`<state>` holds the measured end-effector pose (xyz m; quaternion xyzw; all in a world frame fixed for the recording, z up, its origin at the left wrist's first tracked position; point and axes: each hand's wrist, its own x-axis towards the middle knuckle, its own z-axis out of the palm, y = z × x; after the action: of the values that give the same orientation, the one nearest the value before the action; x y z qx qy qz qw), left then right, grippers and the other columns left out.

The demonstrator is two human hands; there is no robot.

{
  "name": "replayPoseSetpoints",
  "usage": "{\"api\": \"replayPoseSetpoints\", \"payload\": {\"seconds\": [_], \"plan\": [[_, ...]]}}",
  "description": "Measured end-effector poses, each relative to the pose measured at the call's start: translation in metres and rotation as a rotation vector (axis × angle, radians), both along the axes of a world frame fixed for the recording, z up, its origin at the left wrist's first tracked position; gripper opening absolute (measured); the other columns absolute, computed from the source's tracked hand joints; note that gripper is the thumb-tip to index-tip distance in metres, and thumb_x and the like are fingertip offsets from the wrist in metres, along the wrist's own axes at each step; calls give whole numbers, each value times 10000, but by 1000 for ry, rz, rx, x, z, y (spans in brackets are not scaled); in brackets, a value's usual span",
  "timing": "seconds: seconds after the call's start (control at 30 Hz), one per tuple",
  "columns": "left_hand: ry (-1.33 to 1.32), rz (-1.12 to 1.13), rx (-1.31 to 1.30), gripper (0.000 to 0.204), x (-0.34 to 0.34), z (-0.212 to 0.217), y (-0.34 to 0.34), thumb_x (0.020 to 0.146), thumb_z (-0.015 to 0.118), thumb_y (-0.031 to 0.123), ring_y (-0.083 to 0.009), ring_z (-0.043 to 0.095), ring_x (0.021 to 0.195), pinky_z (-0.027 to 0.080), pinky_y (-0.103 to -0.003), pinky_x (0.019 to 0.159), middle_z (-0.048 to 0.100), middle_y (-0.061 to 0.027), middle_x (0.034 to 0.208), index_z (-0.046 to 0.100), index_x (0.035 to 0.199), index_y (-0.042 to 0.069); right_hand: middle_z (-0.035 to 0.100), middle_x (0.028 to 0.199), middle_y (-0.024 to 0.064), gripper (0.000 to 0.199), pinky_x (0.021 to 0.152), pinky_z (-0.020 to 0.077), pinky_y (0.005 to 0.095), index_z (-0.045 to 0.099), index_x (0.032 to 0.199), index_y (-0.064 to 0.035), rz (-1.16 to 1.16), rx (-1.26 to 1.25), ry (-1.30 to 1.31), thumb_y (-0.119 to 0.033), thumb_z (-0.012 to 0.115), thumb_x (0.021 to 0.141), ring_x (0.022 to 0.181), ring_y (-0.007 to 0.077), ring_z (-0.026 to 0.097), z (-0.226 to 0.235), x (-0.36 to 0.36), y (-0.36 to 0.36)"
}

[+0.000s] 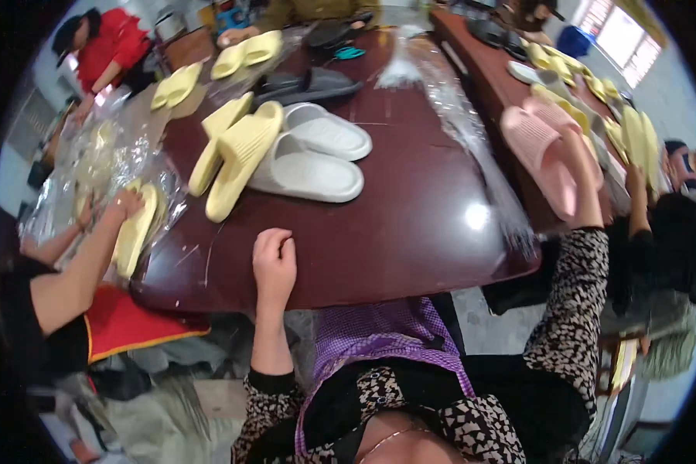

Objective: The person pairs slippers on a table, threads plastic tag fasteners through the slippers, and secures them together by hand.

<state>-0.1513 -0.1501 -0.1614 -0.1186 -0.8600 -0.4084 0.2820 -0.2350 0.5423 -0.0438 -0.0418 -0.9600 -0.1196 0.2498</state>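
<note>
I see the right hand [581, 166] gripping pink slippers [545, 147] at arm's length (left hand [274, 259] fisted, empty); they may slip off.

Glossy, dark reddish-brown wooden table top [410, 232], smooth and polished, mirroring a bright spot of light. Matt, soft-looking pale pink foam slipper with ribbed strap [540, 151], gripped in right hand [584, 166]. Matt ribbed pale yellow foam slippers [236, 151] beside smooth matt white foam slippers [317, 155]; matt dark grey slipper [313, 85] behind. Thin, crinkled, shiny clear plastic bags [456, 116] catching light, more of it around yellow slipper in clear wrap [135, 228]. Left hand [274, 259] curled loosely on polished wood. Woven purple checked cloth apron [383, 332]; printed black-and-cream fabric sleeves [576, 309].
</note>
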Motion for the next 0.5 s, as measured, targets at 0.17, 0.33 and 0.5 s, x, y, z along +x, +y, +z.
{"api": "replayPoseSetpoints", "payload": {"seconds": [0.17,0.33,0.5], "plan": [[-19,98,-30,107,28,-1,-33,807,573,1,-276,593,859,472,-334,770,596,-138,932,601,908,-23,629,1026,210,346,785,476,438,602,1103,-76,-366,-301,-101,-280,543,831,916,362,616,2,5,-87],[-68,-4,93,103,12,6,-11,793,567,-15,-259,589,818,477,-329,722,597,-125,918,602,890,-19,628,1008,229,346,783,475,433,599,1112,-64,-442,-623,97,-285,508,862,927,375,611,-16,16,20],[-207,49,203,126,20,14,-19,809,568,-3,-202,600,796,482,-286,686,601,-110,937,605,927,-27,641,946,206,345,752,465,410,598,1097,-17,-218,-254,236,-274,466,909,877,353,616,4,26,-42]]}}
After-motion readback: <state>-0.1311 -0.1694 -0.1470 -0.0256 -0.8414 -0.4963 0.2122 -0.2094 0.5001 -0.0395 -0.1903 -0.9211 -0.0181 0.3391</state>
